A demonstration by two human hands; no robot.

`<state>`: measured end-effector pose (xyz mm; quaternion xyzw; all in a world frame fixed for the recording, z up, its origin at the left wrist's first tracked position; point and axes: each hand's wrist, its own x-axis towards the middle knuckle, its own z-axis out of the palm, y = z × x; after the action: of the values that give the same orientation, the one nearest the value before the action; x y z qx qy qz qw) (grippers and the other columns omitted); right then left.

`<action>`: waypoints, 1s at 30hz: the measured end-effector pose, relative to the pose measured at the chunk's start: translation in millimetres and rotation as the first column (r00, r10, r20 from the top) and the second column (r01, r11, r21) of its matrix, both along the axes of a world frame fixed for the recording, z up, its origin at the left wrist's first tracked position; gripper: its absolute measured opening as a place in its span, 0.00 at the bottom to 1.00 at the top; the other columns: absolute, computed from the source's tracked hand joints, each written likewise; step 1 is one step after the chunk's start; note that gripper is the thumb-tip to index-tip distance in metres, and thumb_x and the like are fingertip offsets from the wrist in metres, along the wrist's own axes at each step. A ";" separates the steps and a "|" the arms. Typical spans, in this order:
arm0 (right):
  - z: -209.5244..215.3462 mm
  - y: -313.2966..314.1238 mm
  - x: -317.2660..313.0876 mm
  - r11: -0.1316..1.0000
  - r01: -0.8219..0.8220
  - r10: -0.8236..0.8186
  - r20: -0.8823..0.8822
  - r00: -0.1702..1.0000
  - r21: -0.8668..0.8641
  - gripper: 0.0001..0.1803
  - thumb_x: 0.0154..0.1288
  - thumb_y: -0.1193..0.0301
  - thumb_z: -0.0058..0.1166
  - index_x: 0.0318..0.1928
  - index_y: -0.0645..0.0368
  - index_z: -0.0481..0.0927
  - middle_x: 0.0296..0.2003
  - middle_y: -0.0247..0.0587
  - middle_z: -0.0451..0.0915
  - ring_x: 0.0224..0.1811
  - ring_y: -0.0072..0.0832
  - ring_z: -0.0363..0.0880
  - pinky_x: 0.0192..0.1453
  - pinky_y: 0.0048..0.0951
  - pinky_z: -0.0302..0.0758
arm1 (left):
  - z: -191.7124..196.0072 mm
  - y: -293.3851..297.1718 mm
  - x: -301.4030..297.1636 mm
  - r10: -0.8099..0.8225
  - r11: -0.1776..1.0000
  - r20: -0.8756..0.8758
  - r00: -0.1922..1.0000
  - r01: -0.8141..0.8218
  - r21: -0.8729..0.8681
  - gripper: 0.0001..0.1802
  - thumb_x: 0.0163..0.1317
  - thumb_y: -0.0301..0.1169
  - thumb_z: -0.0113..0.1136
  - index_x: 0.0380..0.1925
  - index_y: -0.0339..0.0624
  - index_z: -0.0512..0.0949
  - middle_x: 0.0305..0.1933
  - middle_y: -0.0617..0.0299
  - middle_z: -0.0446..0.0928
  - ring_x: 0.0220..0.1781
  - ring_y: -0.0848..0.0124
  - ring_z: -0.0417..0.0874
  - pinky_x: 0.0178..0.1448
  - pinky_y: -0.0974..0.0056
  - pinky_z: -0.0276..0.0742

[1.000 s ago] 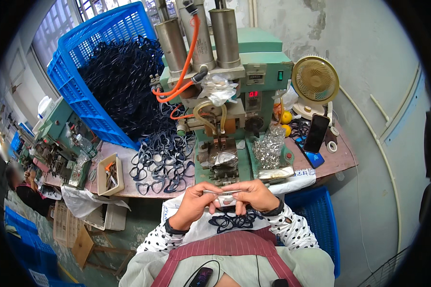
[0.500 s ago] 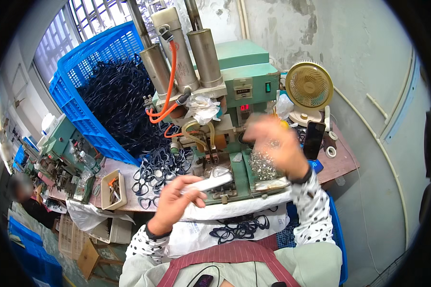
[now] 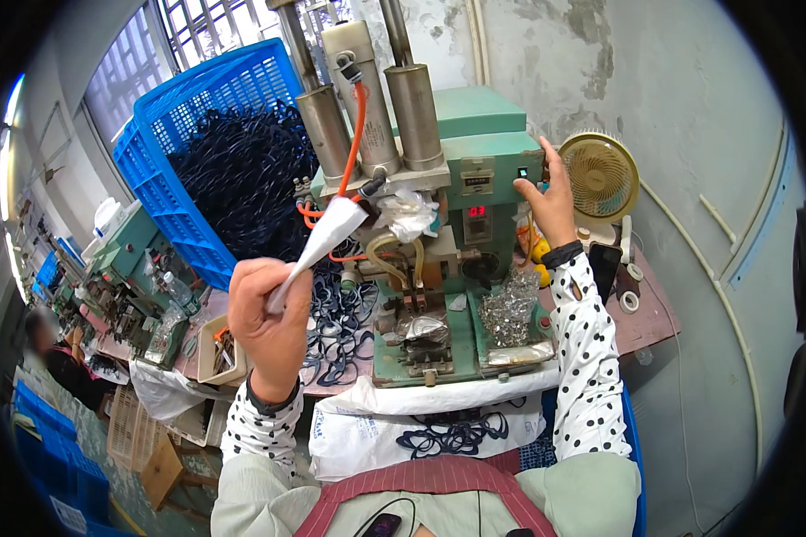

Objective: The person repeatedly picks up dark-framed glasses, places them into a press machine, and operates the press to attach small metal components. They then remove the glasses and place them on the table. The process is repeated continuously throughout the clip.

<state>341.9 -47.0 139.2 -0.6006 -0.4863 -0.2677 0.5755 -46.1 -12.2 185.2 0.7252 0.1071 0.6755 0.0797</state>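
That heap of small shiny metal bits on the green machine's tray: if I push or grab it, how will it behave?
The metal bits lie as a loose, jumbled heap, so a push would probably scatter them rather than slide them together. They look small and glossy, so likely slippery and apt to spill from a pinch. The heap sits close to the tray edge, so some could drop off.

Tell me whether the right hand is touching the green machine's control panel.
Touching. The head view shows the right hand raised to the green machine, with its fingertips pressed on the panel's right edge, beside the small fan.
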 end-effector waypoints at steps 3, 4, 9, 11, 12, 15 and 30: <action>8.9 -14.0 -32.6 0.932 0.352 -0.362 0.203 0.910 0.088 0.35 0.55 0.69 0.67 0.64 0.55 0.69 0.52 0.46 0.75 0.49 0.41 0.74 0.55 0.38 0.71 | 15.6 -0.8 13.4 0.068 0.989 -0.068 0.995 -0.058 0.139 0.11 0.52 0.16 0.69 0.33 0.37 0.80 0.34 0.61 0.75 0.30 0.74 0.75 0.31 0.74 0.68; 21.4 -18.4 -59.8 0.956 0.251 -0.283 0.247 0.927 0.152 0.33 0.54 0.69 0.67 0.61 0.56 0.71 0.50 0.45 0.76 0.48 0.41 0.73 0.53 0.40 0.70 | 16.3 -1.0 12.2 0.097 0.987 -0.054 0.994 -0.089 0.135 0.11 0.51 0.16 0.70 0.34 0.38 0.81 0.33 0.60 0.76 0.30 0.73 0.76 0.30 0.73 0.69; 39.1 -30.2 -155.5 0.983 -0.178 0.145 0.418 0.897 0.042 0.25 0.55 0.64 0.66 0.53 0.57 0.78 0.45 0.40 0.78 0.47 0.37 0.73 0.49 0.39 0.67 | 18.0 1.4 32.1 0.160 0.942 -0.138 0.977 -0.110 0.317 0.16 0.44 0.14 0.71 0.36 0.38 0.84 0.30 0.59 0.75 0.28 0.68 0.75 0.31 0.67 0.71; 32.8 -26.8 -170.9 0.984 -0.176 0.168 0.372 0.913 -0.012 0.27 0.53 0.64 0.66 0.54 0.59 0.77 0.45 0.40 0.78 0.47 0.38 0.73 0.49 0.39 0.67 | 19.6 -4.3 38.1 0.165 0.919 -0.252 0.954 -0.056 0.390 0.21 0.40 0.13 0.70 0.38 0.37 0.84 0.30 0.59 0.75 0.28 0.66 0.75 0.30 0.65 0.70; 28.4 -25.0 -174.3 0.981 -0.192 0.181 0.336 0.924 -0.001 0.27 0.51 0.65 0.67 0.53 0.59 0.78 0.46 0.39 0.78 0.47 0.38 0.73 0.49 0.39 0.67 | 18.5 -6.2 41.6 0.152 0.908 -0.264 0.952 -0.029 0.418 0.22 0.38 0.12 0.69 0.39 0.37 0.84 0.29 0.59 0.74 0.28 0.65 0.74 0.30 0.65 0.69; 26.3 -27.5 -172.2 0.985 -0.169 0.166 0.352 0.921 -0.022 0.26 0.49 0.67 0.67 0.51 0.59 0.80 0.46 0.38 0.78 0.47 0.37 0.73 0.49 0.38 0.67 | 23.4 -8.2 46.5 0.169 0.865 -0.270 0.948 -0.011 0.502 0.24 0.36 0.12 0.69 0.40 0.36 0.84 0.29 0.60 0.74 0.27 0.65 0.74 0.29 0.65 0.68; 17.1 -30.1 -158.1 0.917 -0.394 0.375 0.205 0.904 0.061 0.15 0.52 0.77 0.63 0.43 0.61 0.81 0.39 0.45 0.83 0.41 0.43 0.81 0.46 0.37 0.77 | 2.7 16.4 80.5 0.231 0.859 -0.289 0.929 -0.055 0.508 0.14 0.48 0.25 0.63 0.38 0.37 0.80 0.44 0.56 0.82 0.41 0.62 0.82 0.45 0.60 0.75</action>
<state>183.8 -77.0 156.3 -0.4347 -0.6334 -0.2291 0.5978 34.4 4.2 187.9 0.8166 -0.0016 0.5491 -0.1781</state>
